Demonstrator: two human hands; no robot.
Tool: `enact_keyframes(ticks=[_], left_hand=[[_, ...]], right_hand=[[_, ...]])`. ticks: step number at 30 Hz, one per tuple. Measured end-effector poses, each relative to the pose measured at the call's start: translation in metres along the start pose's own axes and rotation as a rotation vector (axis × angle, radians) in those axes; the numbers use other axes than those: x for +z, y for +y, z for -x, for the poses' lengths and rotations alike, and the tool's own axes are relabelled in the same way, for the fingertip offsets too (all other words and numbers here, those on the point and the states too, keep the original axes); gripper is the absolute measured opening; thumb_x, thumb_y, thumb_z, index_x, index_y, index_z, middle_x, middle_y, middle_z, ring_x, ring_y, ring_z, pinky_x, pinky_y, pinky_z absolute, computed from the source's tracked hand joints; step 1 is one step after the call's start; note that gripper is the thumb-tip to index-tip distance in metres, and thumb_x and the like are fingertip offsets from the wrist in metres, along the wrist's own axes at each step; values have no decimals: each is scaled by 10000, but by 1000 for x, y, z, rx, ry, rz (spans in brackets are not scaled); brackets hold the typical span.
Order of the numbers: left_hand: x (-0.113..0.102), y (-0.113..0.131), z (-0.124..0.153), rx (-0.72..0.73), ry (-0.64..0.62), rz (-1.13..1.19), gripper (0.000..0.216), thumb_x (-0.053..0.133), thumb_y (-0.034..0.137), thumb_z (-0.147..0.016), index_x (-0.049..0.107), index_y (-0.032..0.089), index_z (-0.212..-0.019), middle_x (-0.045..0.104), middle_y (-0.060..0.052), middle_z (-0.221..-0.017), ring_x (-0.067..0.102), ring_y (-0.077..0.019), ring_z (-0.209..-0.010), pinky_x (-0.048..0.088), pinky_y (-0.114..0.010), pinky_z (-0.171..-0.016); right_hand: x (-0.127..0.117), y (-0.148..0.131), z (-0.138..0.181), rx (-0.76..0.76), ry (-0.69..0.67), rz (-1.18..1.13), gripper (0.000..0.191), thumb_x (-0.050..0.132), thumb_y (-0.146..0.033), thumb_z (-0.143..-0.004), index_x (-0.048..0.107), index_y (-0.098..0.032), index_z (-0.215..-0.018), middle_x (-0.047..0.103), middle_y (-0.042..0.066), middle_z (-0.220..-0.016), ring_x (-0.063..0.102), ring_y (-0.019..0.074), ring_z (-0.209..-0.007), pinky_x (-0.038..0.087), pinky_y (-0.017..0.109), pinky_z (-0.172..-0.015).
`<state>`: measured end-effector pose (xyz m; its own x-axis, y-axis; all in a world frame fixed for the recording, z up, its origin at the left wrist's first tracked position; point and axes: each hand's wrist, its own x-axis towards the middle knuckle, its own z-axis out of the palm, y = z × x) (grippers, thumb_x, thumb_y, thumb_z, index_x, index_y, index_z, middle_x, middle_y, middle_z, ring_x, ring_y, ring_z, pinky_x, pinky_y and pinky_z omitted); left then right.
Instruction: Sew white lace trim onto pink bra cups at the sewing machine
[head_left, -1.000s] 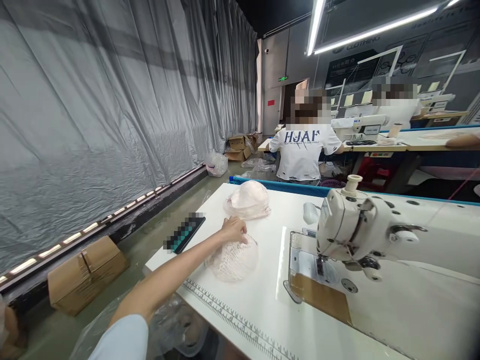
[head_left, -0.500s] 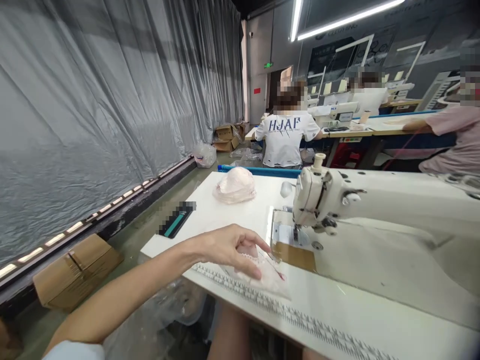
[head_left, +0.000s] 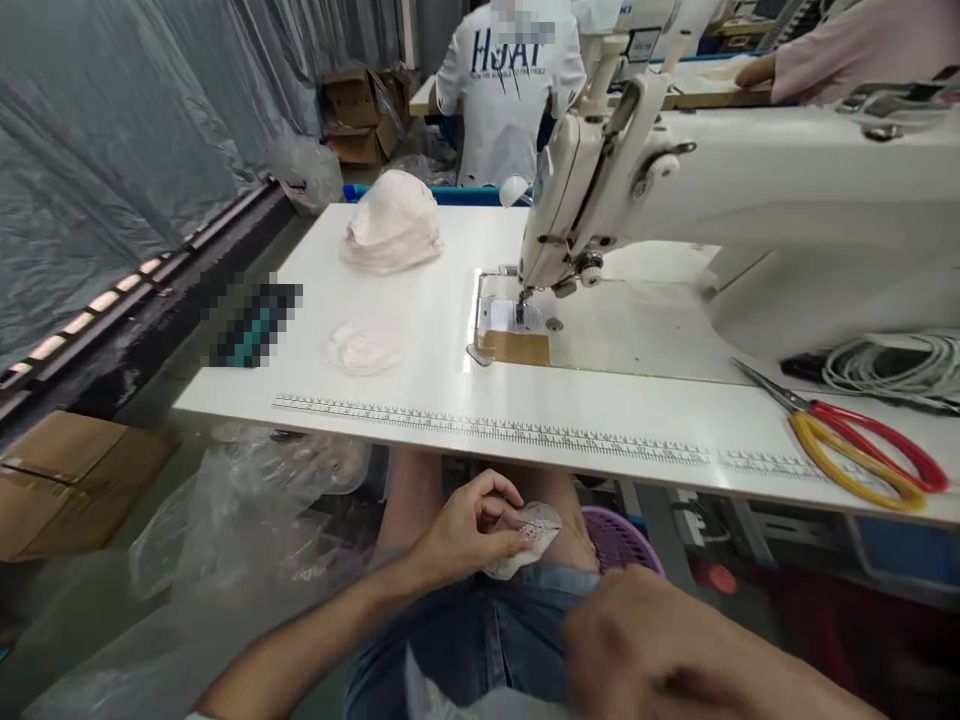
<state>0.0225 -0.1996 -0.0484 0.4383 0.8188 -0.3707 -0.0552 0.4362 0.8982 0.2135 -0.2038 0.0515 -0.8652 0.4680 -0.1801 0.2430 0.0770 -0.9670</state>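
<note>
Nearest, in front of the sewing machine (head_left: 750, 165) and lower than it, the right hand (head_left: 645, 630) is a blur with its fingers seemingly curled; whether they hold anything I cannot tell. Just beyond, over the person's lap, the left hand (head_left: 469, 530) pinches a sheer pale piece (head_left: 544, 522) between thumb and fingers, in front of the machine. A purple basket (head_left: 626, 540) sits below the machine's near side. On the white table (head_left: 435, 300), a printed ruler scale (head_left: 510, 430) runs along the edge in front of the machine, and scissors (head_left: 801, 404) with red and yellow handles lie at its right front. Left of the machine rests a flat pale piece (head_left: 365, 347), and farther back on that side a pile of pale cups (head_left: 394, 220). Beyond the machine sits a person in a white shirt (head_left: 499, 120).
</note>
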Motion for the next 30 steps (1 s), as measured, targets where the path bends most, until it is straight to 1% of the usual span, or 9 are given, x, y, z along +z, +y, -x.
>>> enact_keyframes(ticks=[3,5,7,10,16,20,26,28,30], left_hand=[[8,-1,3,4,-41,1,355,733,263,-681,488,161,-916,680,-33,-793,605,-119,-679,397,-197,-603],[8,3,5,3,-61,-42,325,714,218,-687,497,161,-922,694,-40,-795,635,-148,-758,424,-218,-666],[5,6,8,-16,-76,-87,318,706,184,-678,507,159,-924,704,-41,-787,643,-158,-769,435,-231,-690],[-1,7,11,-50,-85,-111,307,703,205,-686,516,155,-924,712,-46,-803,635,-152,-741,428,-224,-664],[-19,8,19,5,-68,-286,343,527,441,-845,560,135,-997,673,-58,-782,552,-121,-618,357,-210,-553],[-26,14,23,-31,-67,-546,437,659,512,-715,623,193,-1011,646,-36,-848,546,-186,-802,374,-247,-675],[-23,23,25,-94,-82,-654,276,700,415,-691,628,181,-817,596,1,-785,509,-171,-804,348,-238,-694],[-22,24,22,-73,-105,-609,235,702,373,-700,600,167,-750,584,14,-750,500,-139,-744,341,-216,-653],[-21,24,19,-43,-143,-546,234,704,356,-704,580,158,-725,564,25,-711,486,-111,-679,331,-197,-601]], right_hand=[[11,30,4,280,359,46,246,478,-396,-907,548,-240,-1086,612,15,-749,562,143,-676,437,219,-577],[15,47,6,352,450,-9,354,477,-423,-903,469,-223,-1196,550,-22,-658,513,132,-615,405,211,-532],[18,58,5,358,439,-65,379,469,-440,-904,482,-194,-1192,546,-23,-640,502,131,-613,395,220,-543],[19,62,0,339,382,-72,308,465,-442,-906,588,-176,-1001,586,6,-695,502,132,-636,378,232,-561],[14,63,-15,339,353,-37,291,460,-452,-903,554,-190,-816,515,-19,-630,439,115,-573,339,223,-525],[13,67,-21,355,347,32,291,445,-454,-907,562,-199,-832,563,9,-707,489,136,-637,379,228,-566],[13,74,-19,315,395,27,295,446,-428,-917,574,-193,-791,518,-6,-677,438,118,-591,345,220,-520],[12,75,-18,286,380,46,275,470,-417,-912,589,-196,-800,529,2,-714,468,129,-636,374,231,-565],[10,76,-18,235,349,74,229,526,-409,-888,607,-204,-825,553,29,-847,522,162,-795,418,257,-693]])
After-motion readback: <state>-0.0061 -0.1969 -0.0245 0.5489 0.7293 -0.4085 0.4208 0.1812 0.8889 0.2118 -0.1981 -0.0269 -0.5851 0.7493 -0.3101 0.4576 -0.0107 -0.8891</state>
